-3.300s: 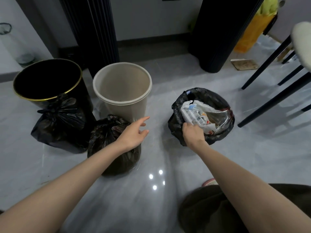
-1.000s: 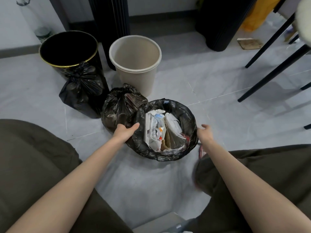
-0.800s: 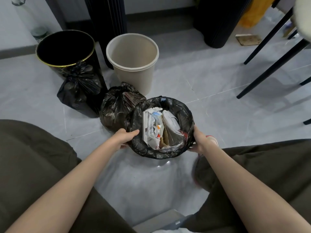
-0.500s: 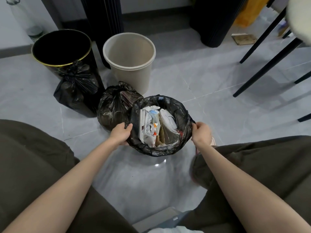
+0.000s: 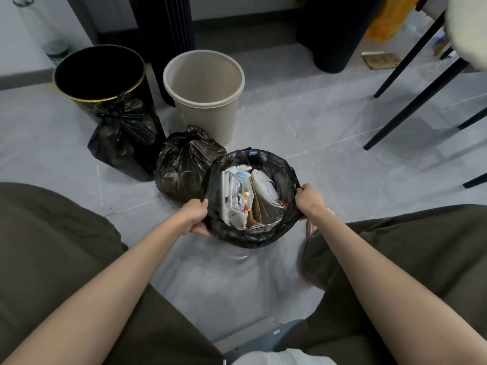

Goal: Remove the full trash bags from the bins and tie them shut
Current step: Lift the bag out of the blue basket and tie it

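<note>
A black trash bag (image 5: 286, 177), open and stuffed with paper and packaging, lines a small bin on the floor between my knees; the bin itself is hidden under the plastic. My left hand (image 5: 196, 216) grips the bag's left rim. My right hand (image 5: 309, 200) is closed on the right rim, pulling the plastic outward. Two tied black bags lie behind: one (image 5: 181, 164) touching the open bag, the other (image 5: 122, 135) against a black bin (image 5: 100, 72) with a gold rim. A beige bin (image 5: 204, 77) stands unlined.
Black chair legs (image 5: 411, 101) slant across the floor on the right. A dark ribbed column (image 5: 163, 30) and a dark cylinder (image 5: 334, 32) stand at the back wall. Grey tile floor lies around the bins. My trouser-covered knees flank the open bag.
I dragged the full bin from the right to between my knees. Both hands moved to opposite sides of the bag's rim and closed on the plastic.
</note>
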